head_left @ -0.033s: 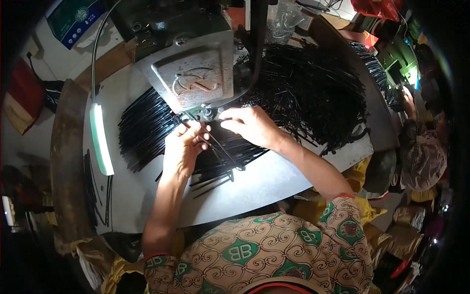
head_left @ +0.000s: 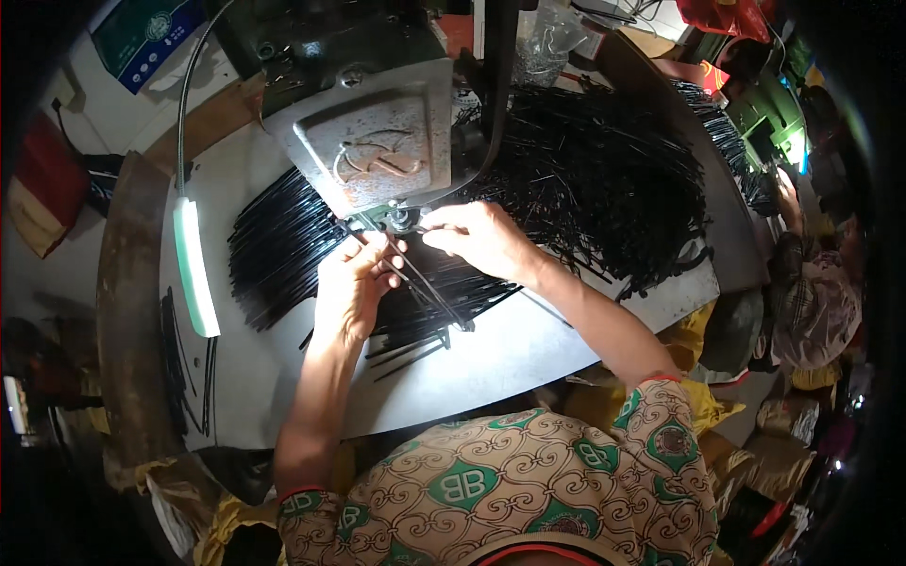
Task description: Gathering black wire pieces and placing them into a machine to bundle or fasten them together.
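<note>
Under the head of an old bench machine point(head_left: 382, 151), my left hand point(head_left: 351, 283) is closed round thin, jointed black rods point(head_left: 429, 292), which look like umbrella ribs. Their lower ends meet at a joint toward the pale tabletop. My right hand point(head_left: 483, 241) pinches its thumb and fingers together beside the machine's small metal tool point(head_left: 402, 219); what lies between them is too small to make out. A neat bundle of black rods point(head_left: 283, 250) spreads left of and beneath my left hand.
A large tangled heap of black rods point(head_left: 595, 179) covers the table's right side. A lit lamp point(head_left: 195, 269) hangs at left on a flexible neck. The grey tabletop point(head_left: 491, 368) has a curved front edge. Another person's hand point(head_left: 788, 193) works at a green machine at far right.
My right hand's fingertips have shifted slightly left, closer to the machine's metal tool. My left hand stays in place with the rods.
</note>
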`<state>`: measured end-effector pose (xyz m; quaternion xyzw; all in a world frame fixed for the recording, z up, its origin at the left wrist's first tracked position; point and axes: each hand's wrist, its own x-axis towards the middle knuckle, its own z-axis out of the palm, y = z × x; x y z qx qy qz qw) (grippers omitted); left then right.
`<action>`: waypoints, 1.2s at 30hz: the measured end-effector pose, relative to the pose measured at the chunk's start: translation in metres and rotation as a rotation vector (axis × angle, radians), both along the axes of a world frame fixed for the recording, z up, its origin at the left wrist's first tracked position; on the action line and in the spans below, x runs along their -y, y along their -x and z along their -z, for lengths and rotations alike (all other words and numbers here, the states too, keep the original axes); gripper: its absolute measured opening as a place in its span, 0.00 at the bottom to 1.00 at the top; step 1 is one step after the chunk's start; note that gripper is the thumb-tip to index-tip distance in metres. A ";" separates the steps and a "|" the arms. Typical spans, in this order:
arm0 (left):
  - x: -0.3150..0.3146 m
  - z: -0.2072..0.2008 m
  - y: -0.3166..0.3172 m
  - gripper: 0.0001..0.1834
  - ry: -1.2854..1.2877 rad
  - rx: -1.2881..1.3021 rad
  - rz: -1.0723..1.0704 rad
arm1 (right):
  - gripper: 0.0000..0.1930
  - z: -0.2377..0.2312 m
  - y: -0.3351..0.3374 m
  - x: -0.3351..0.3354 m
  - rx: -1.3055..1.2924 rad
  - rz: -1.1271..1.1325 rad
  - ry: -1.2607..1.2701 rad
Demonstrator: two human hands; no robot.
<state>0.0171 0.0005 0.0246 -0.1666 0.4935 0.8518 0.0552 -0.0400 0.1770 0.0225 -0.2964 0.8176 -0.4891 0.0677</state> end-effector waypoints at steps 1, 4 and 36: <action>0.001 0.000 0.000 0.04 -0.012 -0.015 0.007 | 0.09 0.002 0.002 0.005 0.233 -0.010 0.089; 0.003 0.003 0.002 0.02 -0.024 -0.008 0.000 | 0.07 0.008 0.005 0.008 0.336 -0.029 0.220; 0.010 0.005 -0.001 0.06 0.132 0.013 0.110 | 0.05 0.006 0.005 0.020 0.597 -0.004 0.412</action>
